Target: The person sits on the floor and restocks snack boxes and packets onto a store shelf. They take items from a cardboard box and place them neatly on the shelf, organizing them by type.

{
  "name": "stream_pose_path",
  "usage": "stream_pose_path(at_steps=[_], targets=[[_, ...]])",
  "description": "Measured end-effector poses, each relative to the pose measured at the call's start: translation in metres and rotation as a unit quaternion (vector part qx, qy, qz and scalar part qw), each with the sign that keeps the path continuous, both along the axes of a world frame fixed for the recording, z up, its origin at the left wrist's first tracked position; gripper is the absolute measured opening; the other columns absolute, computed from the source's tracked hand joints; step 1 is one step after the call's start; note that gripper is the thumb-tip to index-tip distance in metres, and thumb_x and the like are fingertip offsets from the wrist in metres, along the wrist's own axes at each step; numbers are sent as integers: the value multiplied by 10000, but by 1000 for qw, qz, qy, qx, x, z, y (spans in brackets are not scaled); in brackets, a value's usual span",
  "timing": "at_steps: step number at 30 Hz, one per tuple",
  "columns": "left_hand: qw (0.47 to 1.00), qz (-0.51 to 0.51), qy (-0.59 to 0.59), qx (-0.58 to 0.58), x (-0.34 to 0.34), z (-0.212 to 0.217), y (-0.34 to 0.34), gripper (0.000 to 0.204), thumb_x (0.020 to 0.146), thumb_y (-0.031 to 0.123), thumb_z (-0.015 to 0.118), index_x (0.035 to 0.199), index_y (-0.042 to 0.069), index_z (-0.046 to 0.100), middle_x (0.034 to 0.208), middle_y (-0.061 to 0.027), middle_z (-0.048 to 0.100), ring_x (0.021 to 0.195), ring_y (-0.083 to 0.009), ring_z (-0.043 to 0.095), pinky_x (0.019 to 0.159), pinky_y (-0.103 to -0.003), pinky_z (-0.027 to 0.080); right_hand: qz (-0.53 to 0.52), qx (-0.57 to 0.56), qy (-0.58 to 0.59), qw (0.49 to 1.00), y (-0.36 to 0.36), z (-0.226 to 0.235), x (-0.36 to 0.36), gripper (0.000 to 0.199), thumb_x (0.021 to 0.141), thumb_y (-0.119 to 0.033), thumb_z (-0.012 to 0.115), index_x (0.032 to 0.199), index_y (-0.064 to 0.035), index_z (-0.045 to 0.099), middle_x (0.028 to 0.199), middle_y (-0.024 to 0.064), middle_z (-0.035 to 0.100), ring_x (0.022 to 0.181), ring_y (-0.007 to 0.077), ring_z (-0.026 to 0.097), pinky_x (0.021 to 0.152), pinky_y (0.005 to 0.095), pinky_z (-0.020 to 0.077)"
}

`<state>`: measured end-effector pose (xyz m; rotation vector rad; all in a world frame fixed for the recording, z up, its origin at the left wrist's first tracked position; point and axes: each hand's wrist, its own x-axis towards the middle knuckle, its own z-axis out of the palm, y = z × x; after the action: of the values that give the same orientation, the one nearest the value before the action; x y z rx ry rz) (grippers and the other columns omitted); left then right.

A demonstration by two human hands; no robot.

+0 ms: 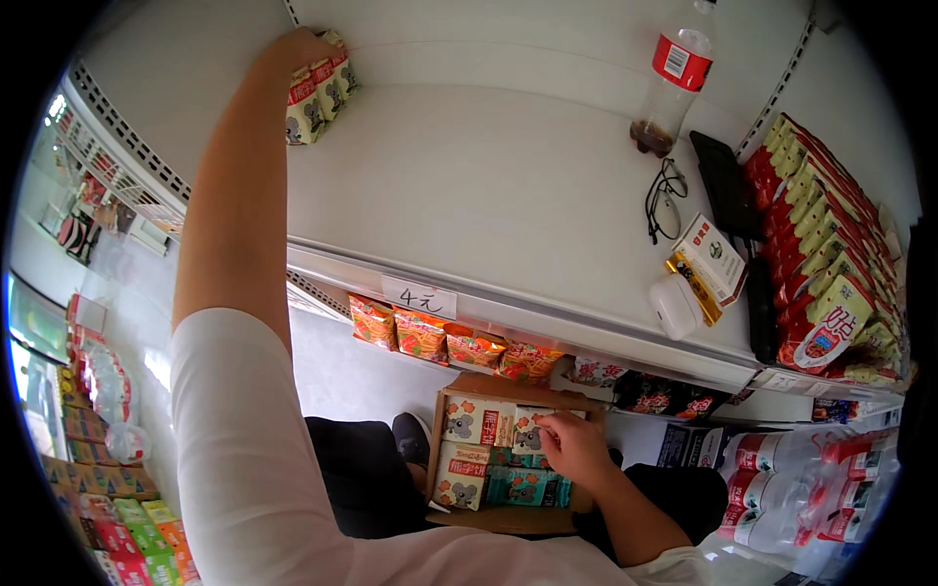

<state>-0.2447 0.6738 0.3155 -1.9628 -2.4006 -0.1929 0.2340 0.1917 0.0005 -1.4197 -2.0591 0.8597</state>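
Observation:
Reaching to the far left corner of the white shelf (469,166), my left hand (311,49) is closed at the top of a short row of cream snack packets (315,101) with a grey cartoon animal; its fingertips are partly hidden. Below the shelf, an open cardboard box (518,521) sits between my legs. Inside lie cream packets (461,474) of the same look and several teal packets (523,486). My right hand (575,444) is in the box, its fingers curled onto a cream packet (528,430) at the upper right.
On the shelf's right stand a cola bottle (674,83), glasses (665,200), a small white carton (711,256), a white earphone case (675,305) and red snack bags (831,264). Orange bags (422,335) line the shelf below. Wrapped bottles (782,479) stand at lower right.

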Motion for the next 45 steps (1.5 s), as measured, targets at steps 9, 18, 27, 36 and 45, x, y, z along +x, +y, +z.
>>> stream_pose_path(at_steps=[9,18,27,36,45], targets=[[993,2,4,121,18,-5,-61,861,779,518,749,1473,51,542,1417,-228,612,1281,-398,615,1043,-491,533,48,-9,-5,999,-5,6,-9,145,945,-161,640,1042,-53,650,990,163,671,925,398,672,792,516,540],[973,-87,70,203,74,-3,-177,782,820,524,712,1480,136,551,1393,-189,591,1246,-394,623,1030,-505,533,154,-46,-111,981,-21,-5,-21,162,973,-209,623,1031,-61,655,1032,144,687,980,367,692,823,504,580],[890,-307,-2,336,106,25,-307,680,798,342,781,1412,128,582,1275,-168,609,1106,-388,652,945,-459,540,175,14,-148,973,-29,20,-25,237,949,-189,642,1144,-59,674,1059,131,702,979,358,697,810,473,586],[828,-521,-68,194,177,-18,-477,806,602,245,772,1353,-9,622,1111,-225,602,996,-412,580,862,-435,519,27,179,113,977,-46,65,-15,169,899,-35,669,1067,-39,684,990,139,698,872,332,697,778,403,581],[819,-526,-229,-3,223,-157,-524,887,536,193,820,1377,4,611,1176,-235,571,900,-389,624,736,-434,546,-1,-60,263,963,-78,66,-8,310,867,-5,666,1176,-18,664,1136,172,723,1019,344,731,864,403,593]])
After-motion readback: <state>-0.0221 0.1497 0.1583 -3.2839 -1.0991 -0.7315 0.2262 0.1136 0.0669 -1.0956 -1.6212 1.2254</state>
